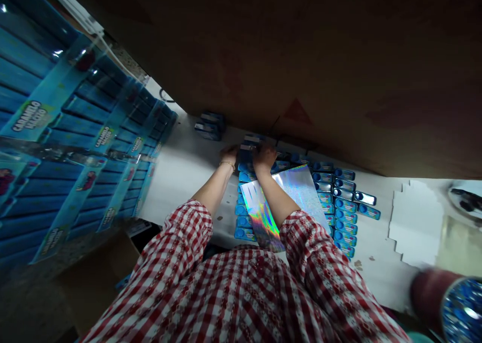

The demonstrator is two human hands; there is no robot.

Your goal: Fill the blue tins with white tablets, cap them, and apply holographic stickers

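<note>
Between my two hands is a small stack of blue boxes, in the shade of a large carton. My right hand is curled round the right side of the stack. From the left, my left hand closes against the same boxes; its fingertips are dark and partly hidden. Under my right forearm lies a shiny, rainbow-reflecting sheet. It covers part of several rows of blue caramel packs laid out on the white table.
A big brown carton looms over the table's far side. Wrapped blue packages are piled high at left. Another small box stack stands beyond my left hand. At right are a white stepped-edge sheet and a tub of blue items.
</note>
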